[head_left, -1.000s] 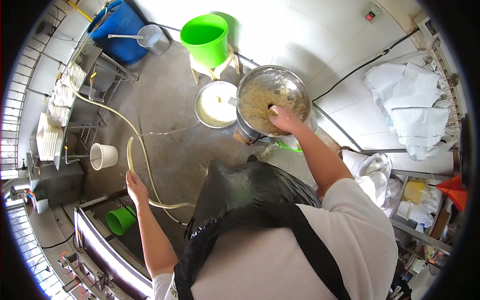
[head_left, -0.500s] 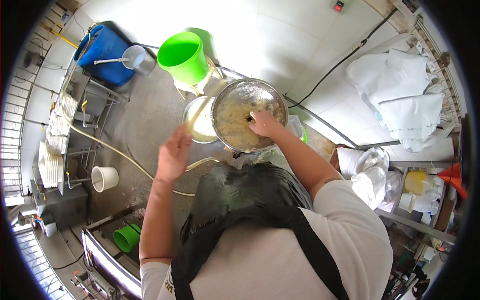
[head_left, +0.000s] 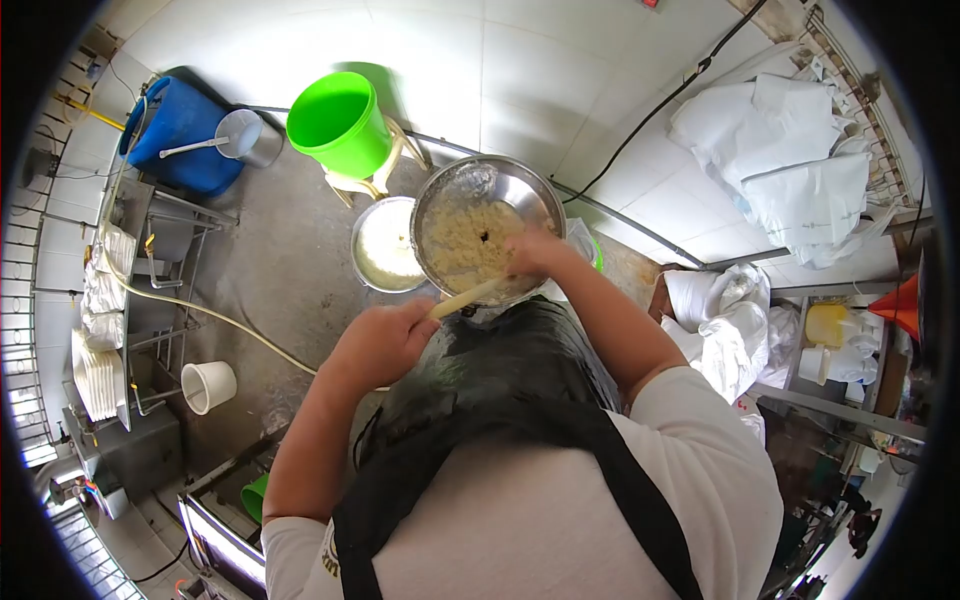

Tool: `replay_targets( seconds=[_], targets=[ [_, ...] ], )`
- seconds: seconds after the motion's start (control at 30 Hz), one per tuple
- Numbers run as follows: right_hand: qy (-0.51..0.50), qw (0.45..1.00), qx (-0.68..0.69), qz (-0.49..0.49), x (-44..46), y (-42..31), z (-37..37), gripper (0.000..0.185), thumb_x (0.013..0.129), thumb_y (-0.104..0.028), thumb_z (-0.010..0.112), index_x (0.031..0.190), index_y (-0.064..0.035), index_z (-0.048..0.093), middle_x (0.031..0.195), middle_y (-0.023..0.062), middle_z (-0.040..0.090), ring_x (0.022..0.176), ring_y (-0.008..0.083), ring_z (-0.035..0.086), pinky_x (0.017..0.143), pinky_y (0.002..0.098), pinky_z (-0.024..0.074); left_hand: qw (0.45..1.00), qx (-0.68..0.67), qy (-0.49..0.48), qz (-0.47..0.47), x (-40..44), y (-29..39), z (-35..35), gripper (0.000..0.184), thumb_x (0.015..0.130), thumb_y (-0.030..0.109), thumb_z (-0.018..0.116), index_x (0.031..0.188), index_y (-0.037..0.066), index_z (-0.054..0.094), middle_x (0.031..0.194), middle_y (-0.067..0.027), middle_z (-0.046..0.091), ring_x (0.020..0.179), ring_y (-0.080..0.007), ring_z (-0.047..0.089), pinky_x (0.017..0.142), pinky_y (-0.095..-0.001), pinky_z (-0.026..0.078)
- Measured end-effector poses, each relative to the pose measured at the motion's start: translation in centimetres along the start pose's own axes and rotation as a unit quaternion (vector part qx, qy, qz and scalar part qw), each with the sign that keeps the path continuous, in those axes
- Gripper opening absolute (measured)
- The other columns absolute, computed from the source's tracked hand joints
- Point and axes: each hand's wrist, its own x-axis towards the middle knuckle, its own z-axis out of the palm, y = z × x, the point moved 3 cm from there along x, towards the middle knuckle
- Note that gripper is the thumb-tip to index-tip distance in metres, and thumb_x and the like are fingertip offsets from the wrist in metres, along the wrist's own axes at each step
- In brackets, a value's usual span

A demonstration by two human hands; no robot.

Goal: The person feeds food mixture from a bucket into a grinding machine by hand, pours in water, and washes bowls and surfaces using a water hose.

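A round metal pan [head_left: 540,195] with a small dark hole in its middle holds a pale, crumbly mash [head_left: 470,230]. My right hand [head_left: 535,255] reaches over its right side with the fingers down at the mash. The fingertips are blurred, and what they hold, if anything, cannot be made out. My left hand [head_left: 390,340] is wrapped round a pale stick [head_left: 465,299] at the pan's near-left edge. The stick's far end lies over the near side of the pan, close to my right hand. Lower and to the left, a second metal pan [head_left: 360,262] contains whitish shreds.
A bright green bucket [head_left: 340,130] sits on a cream stool [head_left: 375,185] by the wall. At the far left are a blue barrel [head_left: 185,145] and a metal pot [head_left: 258,145]. A hose [head_left: 220,323] crosses the floor near a white bucket [head_left: 209,388]. White sacks [head_left: 725,320] lie at right.
My left hand has brought the stick down and to the right, from above the lower pan to the near edge of the upper one. My right hand remains at the mash, a little nearer me.
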Motion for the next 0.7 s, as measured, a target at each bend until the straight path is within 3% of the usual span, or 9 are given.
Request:
replay_targets(
  seconds=[0.07, 0.2, 0.27, 0.3, 0.37, 0.4, 0.47, 0.6, 0.7],
  targets=[
    [-0.161, 0.985, 0.023, 0.054, -0.8, -2.5, 0.4, 0.044, 0.085, -0.031, 0.069, 0.123, -0.0075, 0.070, 0.116, 0.0257, 0.071, 0.108, 0.0414, 0.068, 0.095, 0.0469, 0.0533, 0.999, 0.033, 0.006, -0.007, -0.3, -0.8, -0.4, 0.025, 0.102, 0.030, 0.059, 0.109, 0.007, 0.067, 0.088, -0.0239, 0.071, 0.087, -0.0473, 0.068, 0.078, -0.0559, 0.052],
    [-0.238, 0.967, 0.087, -0.010, 0.5, -7.3, 2.6, 0.039, 0.086, -0.021, 0.060, 0.119, -0.0041, 0.070, 0.116, 0.0272, 0.070, 0.109, 0.0430, 0.067, 0.097, 0.0468, 0.0527, 0.993, 0.105, 0.049, -0.029, -0.8, -2.5, -2.1, 0.025, 0.102, 0.030, 0.058, 0.099, 0.006, 0.064, 0.082, -0.0232, 0.070, 0.083, -0.0467, 0.068, 0.075, -0.0585, 0.052],
    [-0.181, 0.959, 0.217, -0.028, 2.5, -8.6, 4.4, 0.038, 0.086, -0.019, 0.057, 0.119, -0.0028, 0.068, 0.118, 0.0286, 0.069, 0.111, 0.0448, 0.065, 0.096, 0.0486, 0.0526, 0.990, 0.121, 0.066, -0.031, -0.3, -3.8, -2.7, 0.025, 0.102, 0.031, 0.057, 0.102, 0.007, 0.064, 0.082, -0.0230, 0.070, 0.082, -0.0467, 0.069, 0.075, -0.0585, 0.053],
    [-0.179, 0.959, 0.216, -0.028, 4.0, -8.7, 6.1, 0.038, 0.086, -0.019, 0.057, 0.119, -0.0028, 0.068, 0.118, 0.0286, 0.069, 0.111, 0.0448, 0.065, 0.096, 0.0486, 0.0526, 0.987, 0.136, 0.078, -0.034, 0.0, -4.1, -3.1, 0.025, 0.103, 0.031, 0.056, 0.104, 0.007, 0.064, 0.082, -0.0228, 0.071, 0.082, -0.0467, 0.069, 0.074, -0.0585, 0.053],
    [-0.026, 0.978, 0.205, -0.034, 6.9, -8.4, 7.9, 0.038, 0.088, -0.018, 0.056, 0.121, -0.0040, 0.067, 0.121, 0.0267, 0.068, 0.113, 0.0466, 0.064, 0.095, 0.0508, 0.0526, 0.980, 0.162, 0.098, -0.060, 1.2, -4.2, -3.9, 0.026, 0.104, 0.032, 0.055, 0.106, 0.007, 0.063, 0.082, -0.0228, 0.071, 0.081, -0.0470, 0.070, 0.074, -0.0585, 0.054],
    [-0.026, 0.978, 0.205, -0.033, 7.2, -8.6, 7.4, 0.038, 0.088, -0.018, 0.056, 0.121, -0.0040, 0.067, 0.121, 0.0267, 0.068, 0.113, 0.0466, 0.064, 0.095, 0.0508, 0.0526, 0.972, 0.186, 0.116, -0.088, 1.8, -4.2, -4.3, 0.027, 0.105, 0.033, 0.054, 0.107, 0.008, 0.063, 0.083, -0.0227, 0.072, 0.080, -0.0473, 0.070, 0.074, -0.0584, 0.055],
    [0.040, 0.987, 0.154, -0.034, 7.4, -8.9, 5.3, 0.038, 0.090, -0.020, 0.057, 0.124, -0.0052, 0.065, 0.126, 0.0250, 0.065, 0.114, 0.0492, 0.063, 0.097, 0.0515, 0.0526, 0.969, 0.179, 0.147, -0.082, 3.5, -4.1, -4.7, 0.028, 0.106, 0.034, 0.052, 0.112, 0.008, 0.063, 0.084, -0.0235, 0.072, 0.082, -0.0478, 0.070, 0.074, -0.0583, 0.055],
    [0.024, 0.993, 0.115, -0.010, 6.6, -7.0, 4.3, 0.038, 0.090, -0.022, 0.059, 0.125, -0.0071, 0.066, 0.131, 0.0232, 0.061, 0.122, 0.0471, 0.060, 0.098, 0.0520, 0.0521, 0.968, 0.138, 0.203, -0.055, 7.0, -3.5, -3.9, 0.034, 0.107, 0.036, 0.050, 0.125, 0.010, 0.064, 0.089, -0.0260, 0.072, 0.087, -0.0483, 0.070, 0.077, -0.0577, 0.056],
    [0.110, 0.986, -0.092, 0.089, 3.6, -3.9, 2.0, 0.040, 0.089, -0.023, 0.060, 0.125, -0.0074, 0.066, 0.137, 0.0228, 0.057, 0.134, 0.0407, 0.052, 0.104, 0.0503, 0.0497, 0.972, 0.109, 0.209, 0.015, 8.8, -3.2, -2.0, 0.038, 0.107, 0.036, 0.052, 0.133, 0.010, 0.062, 0.092, -0.0262, 0.072, 0.090, -0.0477, 0.070, 0.079, -0.0569, 0.055]
  ],
)
